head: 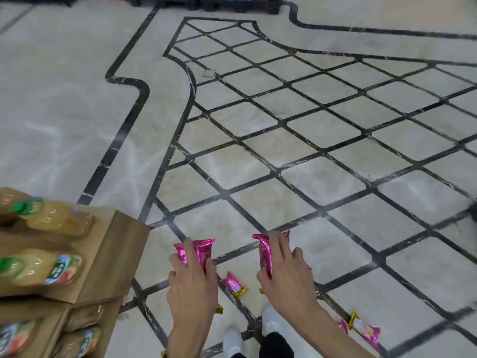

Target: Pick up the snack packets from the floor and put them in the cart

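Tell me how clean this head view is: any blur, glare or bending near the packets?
Head view, centre: the left hand gripping the left packet and the right hand gripping the right packet look fairly sharp. Head view, left edge: the juice bottles are smeared by blur. Head view, floor: pale streaky glare at left, and the dark grid lines seem to bow, likely lens distortion.

We saw a dark-lined cream floor (64, 112); one pink packet (233, 285) lay near the middle, a second packet (365, 330) near right.
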